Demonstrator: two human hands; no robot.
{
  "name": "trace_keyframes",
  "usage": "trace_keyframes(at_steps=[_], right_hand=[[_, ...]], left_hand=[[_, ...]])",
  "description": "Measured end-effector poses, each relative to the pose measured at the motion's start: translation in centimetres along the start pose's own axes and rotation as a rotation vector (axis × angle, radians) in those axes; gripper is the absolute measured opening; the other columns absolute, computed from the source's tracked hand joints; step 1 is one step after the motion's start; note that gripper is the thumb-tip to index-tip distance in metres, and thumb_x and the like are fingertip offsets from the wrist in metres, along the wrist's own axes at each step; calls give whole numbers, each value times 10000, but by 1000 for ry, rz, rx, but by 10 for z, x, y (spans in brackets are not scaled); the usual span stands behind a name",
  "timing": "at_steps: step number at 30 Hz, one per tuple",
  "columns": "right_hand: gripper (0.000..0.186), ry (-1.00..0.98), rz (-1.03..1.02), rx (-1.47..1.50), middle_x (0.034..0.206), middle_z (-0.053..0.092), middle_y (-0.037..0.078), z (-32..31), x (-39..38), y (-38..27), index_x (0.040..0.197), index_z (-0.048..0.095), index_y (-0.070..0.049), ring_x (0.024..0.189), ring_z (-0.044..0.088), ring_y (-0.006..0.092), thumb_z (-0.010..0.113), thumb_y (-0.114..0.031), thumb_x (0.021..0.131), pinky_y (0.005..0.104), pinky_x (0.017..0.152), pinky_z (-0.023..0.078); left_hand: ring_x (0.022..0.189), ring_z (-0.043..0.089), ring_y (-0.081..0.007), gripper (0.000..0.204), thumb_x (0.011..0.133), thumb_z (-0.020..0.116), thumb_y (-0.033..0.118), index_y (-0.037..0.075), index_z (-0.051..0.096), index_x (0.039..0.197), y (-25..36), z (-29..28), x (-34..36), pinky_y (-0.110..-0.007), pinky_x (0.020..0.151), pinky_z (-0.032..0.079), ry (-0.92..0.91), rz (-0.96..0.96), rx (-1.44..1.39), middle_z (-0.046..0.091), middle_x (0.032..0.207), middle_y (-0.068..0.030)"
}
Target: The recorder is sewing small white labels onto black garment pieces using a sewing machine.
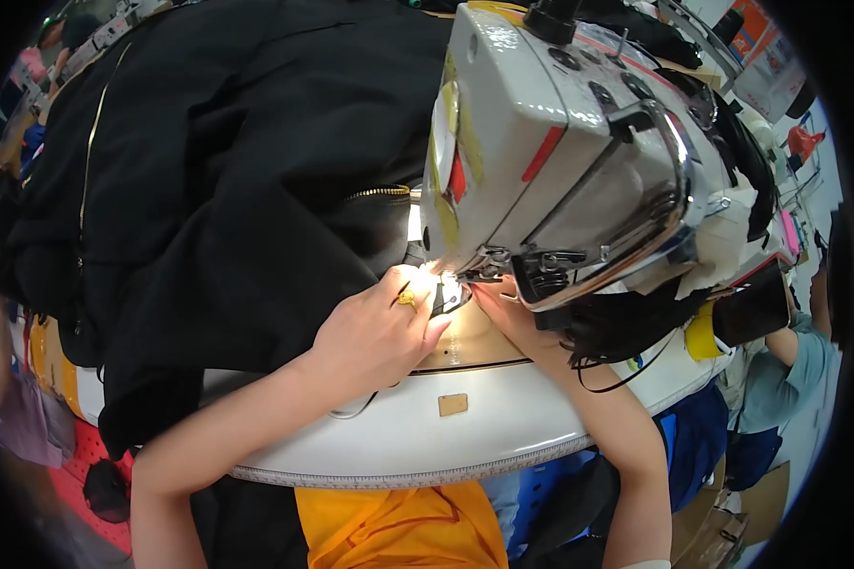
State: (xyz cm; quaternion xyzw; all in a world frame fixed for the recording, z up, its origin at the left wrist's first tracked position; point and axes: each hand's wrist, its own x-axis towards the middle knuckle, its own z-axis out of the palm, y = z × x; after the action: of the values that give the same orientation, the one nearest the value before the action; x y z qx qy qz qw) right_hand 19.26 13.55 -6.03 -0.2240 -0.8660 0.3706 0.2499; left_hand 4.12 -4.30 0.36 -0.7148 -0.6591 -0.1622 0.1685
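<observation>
Under the lit needle area of a white sewing machine (512, 142) lies a small fold of black fabric (451, 298). My left hand (375, 327), with a yellow ring on a finger, is closed on this fabric, its fingertips close to the presser foot. From the other side my right hand (505, 308) reaches in, its fingertips beside the fabric's right edge; the machine head hides most of its fingers. A large black garment (247, 180) with gold-toothed zippers is heaped left of and behind my left hand. One zipper end (380, 192) lies beside the machine head.
A measuring tape (427, 478) runs along the curved front edge of the white table (389, 431). Black cloth (598, 332) hangs right of the machine, near a yellow tape roll (703, 332). Orange cloth (399, 526) is below the edge. Other people sit at both sides.
</observation>
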Motion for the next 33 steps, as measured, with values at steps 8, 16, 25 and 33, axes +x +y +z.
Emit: trace_keyframes(at_steps=[8,16,25,33], right_hand=[[149,3,-130,-467,842,686,102,-8,6,10,967,755,-112,739,649,235,734,-183,838,357,666,497],[164,-72,-2,-549,947,627,170,-22,14,-12,997,749,-120,832,631,348,709,-218,872,436,731,517],[215,-241,-609,-458,808,580,60,-30,-25,-87,996,660,-99,684,586,249,695,-109,784,379,582,478],[330,-490,-595,-118,1054,636,91,16,-28,-134,1156,647,-63,856,624,255,674,-128,834,346,693,519]], left_hand=[[947,602,-258,175,836,627,233,89,690,911,-7,9,-3,-286,673,552,-73,85,-1,659,1056,-82],[948,558,-276,266,834,599,285,35,684,800,-6,14,2,-324,836,490,41,16,-98,635,832,-77],[804,667,-235,193,787,599,57,87,673,963,-73,-110,-37,-332,693,530,428,-418,-298,630,858,-107],[1098,633,-230,424,1019,489,310,23,522,1328,-235,-154,-194,-369,968,523,1420,-1280,-1455,629,1246,-94]])
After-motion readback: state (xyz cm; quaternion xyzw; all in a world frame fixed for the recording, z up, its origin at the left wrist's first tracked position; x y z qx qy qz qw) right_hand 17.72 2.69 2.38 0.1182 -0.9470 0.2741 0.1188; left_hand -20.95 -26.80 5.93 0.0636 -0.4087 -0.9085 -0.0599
